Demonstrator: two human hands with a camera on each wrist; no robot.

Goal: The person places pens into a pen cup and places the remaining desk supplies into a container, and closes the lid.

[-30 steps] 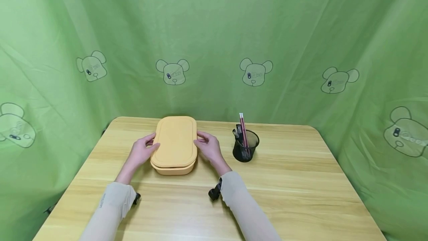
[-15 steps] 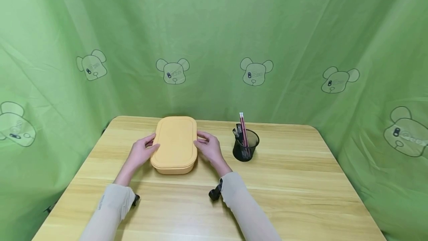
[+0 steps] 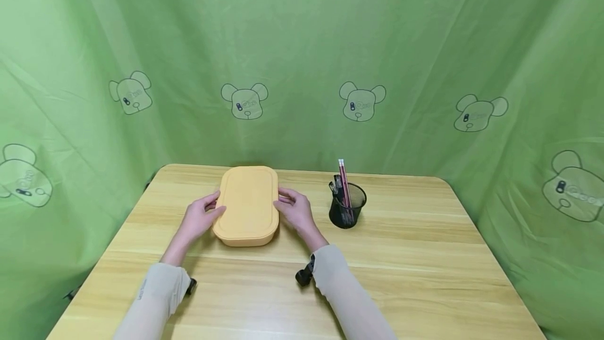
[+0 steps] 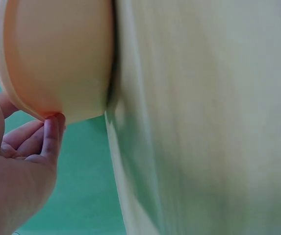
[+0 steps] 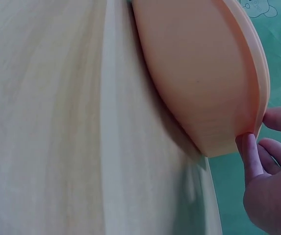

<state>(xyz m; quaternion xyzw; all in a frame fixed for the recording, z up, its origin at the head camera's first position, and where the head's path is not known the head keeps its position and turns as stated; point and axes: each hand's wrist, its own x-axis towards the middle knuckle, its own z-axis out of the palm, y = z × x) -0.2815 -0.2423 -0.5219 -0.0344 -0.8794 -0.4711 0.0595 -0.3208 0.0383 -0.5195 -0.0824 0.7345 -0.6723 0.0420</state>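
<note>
A light-orange lunch box (image 3: 245, 242) rests at the far left part of the table, its rounded lid (image 3: 249, 201) lying flush over the front rim. At its left side my left hand (image 3: 199, 215) pinches the rim, thumb on the lid's edge and fingers below. My right hand (image 3: 296, 211) does the same on the opposite side. The left wrist view shows the left fingertips (image 4: 52, 122) tucked under the rim beside the box wall. Under the rim on the other side are the right fingertips (image 5: 248, 139), seen in the right wrist view. What the box contains is hidden.
To the right of the box stands a black mesh pen holder (image 3: 346, 211) with red-striped pencils (image 3: 345, 182) and black pens (image 3: 336, 187). The wooden table (image 3: 415, 256) ends at a green curtain (image 3: 302, 41) at the back and sides.
A dark gap between lid and box at the front has closed as the lid's front edge went down. Both hands keep nearly the same places at the sides.
</note>
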